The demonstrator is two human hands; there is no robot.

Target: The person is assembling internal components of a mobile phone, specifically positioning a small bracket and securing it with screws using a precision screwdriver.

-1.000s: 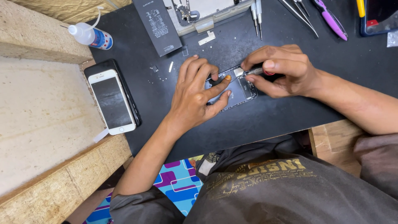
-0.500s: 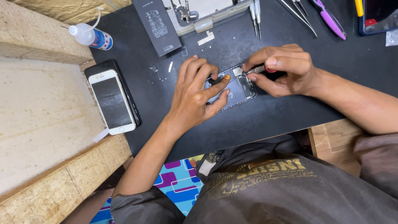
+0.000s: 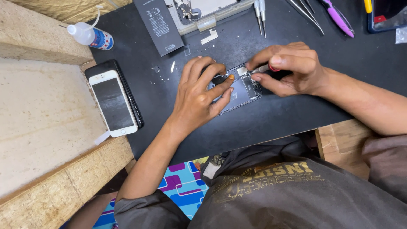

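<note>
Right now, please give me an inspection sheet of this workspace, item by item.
Surface: black mat on a pale board bench.
Job's things: opened phone; thin tool with red grip.
Clutter: white phone on a dark phone, black battery, squeeze bottle, tweezers, purple tool, small loose parts.
Grippers: left hand presses on the opened phone; right hand pinches the tool.
Cables: nothing seen.
Surroundings: patterned floor mat.
</note>
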